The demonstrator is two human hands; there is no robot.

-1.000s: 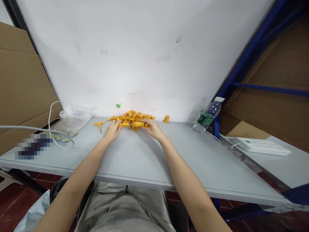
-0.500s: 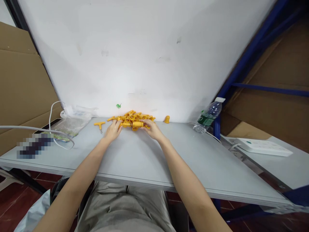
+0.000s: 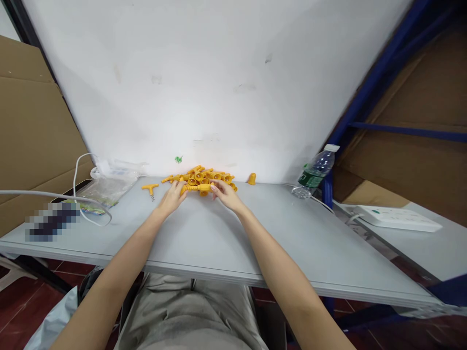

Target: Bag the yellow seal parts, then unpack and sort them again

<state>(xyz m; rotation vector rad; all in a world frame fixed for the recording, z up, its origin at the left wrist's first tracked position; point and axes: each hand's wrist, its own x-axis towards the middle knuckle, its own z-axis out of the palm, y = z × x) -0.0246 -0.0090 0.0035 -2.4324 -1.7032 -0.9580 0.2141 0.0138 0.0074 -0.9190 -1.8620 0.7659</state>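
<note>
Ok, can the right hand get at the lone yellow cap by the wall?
Probably yes: the yellow cap sits apart from the pile, on that hand's side. The right hand grips one end of the yellow corkscrew, though, so would likely need to let go first.

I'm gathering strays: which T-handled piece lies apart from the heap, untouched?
The yellow T-handled piece left of the left hand, metal spiral bare; others are heaped or held.
</note>
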